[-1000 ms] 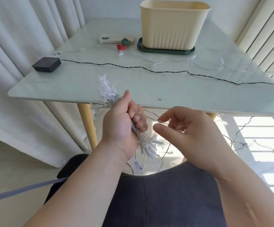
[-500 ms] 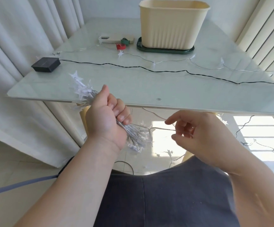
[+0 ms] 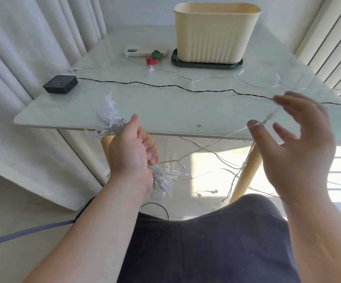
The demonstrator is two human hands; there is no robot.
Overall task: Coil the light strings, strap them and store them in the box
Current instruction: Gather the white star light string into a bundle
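The coiled bundle of light string (image 3: pixel 162 179) sits in my left grip (image 3: pixel 132 154), fingers clenched round it, just below the counter (image 3: pixel 165 111) edge. Since half a second ago my right grip (image 3: pixel 294 144) has swung up and outward. Its fingers are now spread, with the loose strand (image 3: pixel 235 134) draped over the thumb. I judge another loop is being drawn. The box (image 3: pixel 216 35) stands at the counter's far side.

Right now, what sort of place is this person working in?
Probably a sunlit room in a home: a pale glass-topped table on wooden legs, long white pleated curtains, and a light tiled floor with patches of sunlight.
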